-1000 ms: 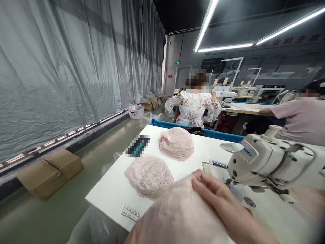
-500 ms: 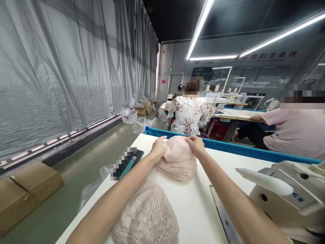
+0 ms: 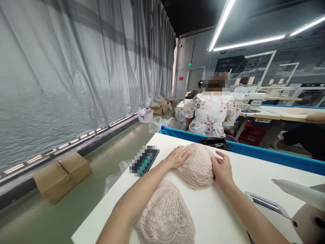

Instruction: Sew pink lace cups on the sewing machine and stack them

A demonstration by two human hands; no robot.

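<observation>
A pale pink pile of lace pieces [image 3: 196,169], rounded like bra cups, lies on the white table [image 3: 215,217] in front of me. My left hand [image 3: 179,157] rests flat on its left side with the fingers stretched out. At the right edge, my right hand [image 3: 222,166] touches the lace with bent fingers apart, not visibly gripping it. Nearer to me sits a second, beige-pink pile of lace pieces [image 3: 166,217] with a scalloped pattern, partly behind my left forearm.
A phone [image 3: 144,161] lies at the table's left edge. The pale sewing machine [image 3: 308,210] stands at the right. Beyond the far edge hang blue cloth [image 3: 254,149] and a black plastic bag [image 3: 214,143]. A co-worker [image 3: 212,112] sits ahead; a cardboard box [image 3: 63,176] is on the floor.
Both hands have let go of the far edge of the pink lace: the left now lies flat on it, the right is at its side. The view has turned right.
</observation>
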